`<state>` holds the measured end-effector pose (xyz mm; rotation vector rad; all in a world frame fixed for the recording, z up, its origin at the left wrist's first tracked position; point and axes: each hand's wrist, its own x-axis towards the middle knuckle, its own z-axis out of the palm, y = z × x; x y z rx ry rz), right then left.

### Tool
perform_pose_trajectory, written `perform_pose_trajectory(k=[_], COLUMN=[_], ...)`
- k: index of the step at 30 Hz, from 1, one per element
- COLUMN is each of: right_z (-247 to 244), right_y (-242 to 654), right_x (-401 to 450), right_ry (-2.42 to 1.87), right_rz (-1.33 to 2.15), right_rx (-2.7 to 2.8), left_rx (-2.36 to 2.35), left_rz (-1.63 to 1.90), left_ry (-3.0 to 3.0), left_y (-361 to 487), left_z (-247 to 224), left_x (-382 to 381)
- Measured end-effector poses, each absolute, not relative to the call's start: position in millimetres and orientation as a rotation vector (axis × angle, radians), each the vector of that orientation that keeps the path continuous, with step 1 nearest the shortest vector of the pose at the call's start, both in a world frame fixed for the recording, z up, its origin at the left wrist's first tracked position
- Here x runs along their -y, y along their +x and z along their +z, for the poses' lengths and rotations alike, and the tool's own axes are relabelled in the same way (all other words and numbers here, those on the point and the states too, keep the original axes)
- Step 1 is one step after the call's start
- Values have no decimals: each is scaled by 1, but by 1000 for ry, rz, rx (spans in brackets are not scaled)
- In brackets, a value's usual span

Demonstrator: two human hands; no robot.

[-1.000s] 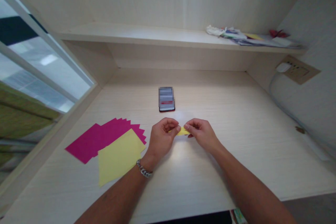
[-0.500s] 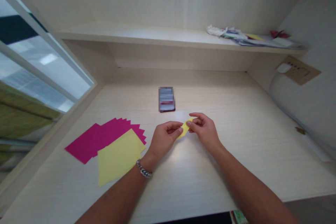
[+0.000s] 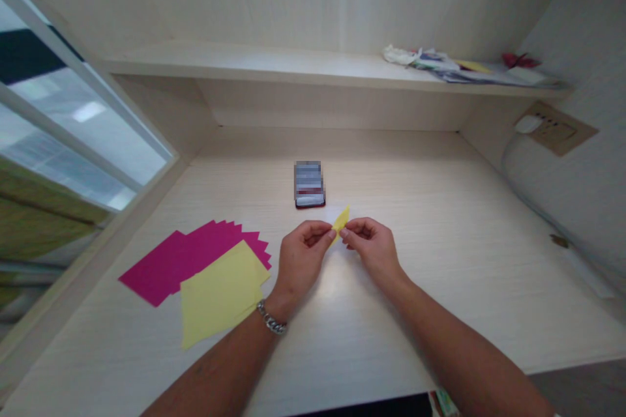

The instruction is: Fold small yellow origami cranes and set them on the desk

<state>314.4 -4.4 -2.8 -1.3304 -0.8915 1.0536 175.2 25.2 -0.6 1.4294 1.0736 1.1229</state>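
Observation:
A small folded piece of yellow paper (image 3: 343,218) is pinched between my two hands above the desk. My left hand (image 3: 304,254) grips its left side between thumb and fingers. On its right side, the thumb and fingers of my right hand (image 3: 374,244) close on it. Its upper tip points up between the hands; its lower part is mostly hidden by the fingers. Left of my left hand lie yellow sheets (image 3: 220,296), partly over a fan of magenta sheets (image 3: 195,257). A phone (image 3: 309,184) lies flat just beyond my hands.
A shelf (image 3: 244,68) spans the back, with a pile of papers (image 3: 469,71) at its right. On the right wall is a socket (image 3: 560,130) with a white plug and a cable (image 3: 533,205). A glass window (image 3: 83,104) borders the left side.
The yellow piece has turned more upright and its tip now shows above the fingers. My right hand has shifted slightly left and down, closer to my left hand.

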Motion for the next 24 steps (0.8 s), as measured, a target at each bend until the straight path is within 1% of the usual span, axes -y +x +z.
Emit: perform_pose_trajectory(k=[9,19,24], right_z=[1,-3,-2], right_y=[314,313,312], right_x=[4,4,6], right_ry=[-1368,-1311,-1328], right_rz=[1072,1063,958], right_rx=[843,946,1030], left_rx=[-1083,-1085,-1101], left_rz=[1136,1129,1124], left_ry=[1412,1436,1439], left_y=[177,176,175], left_z=[2,-2,-2], left_x=[-25,-25,-25])
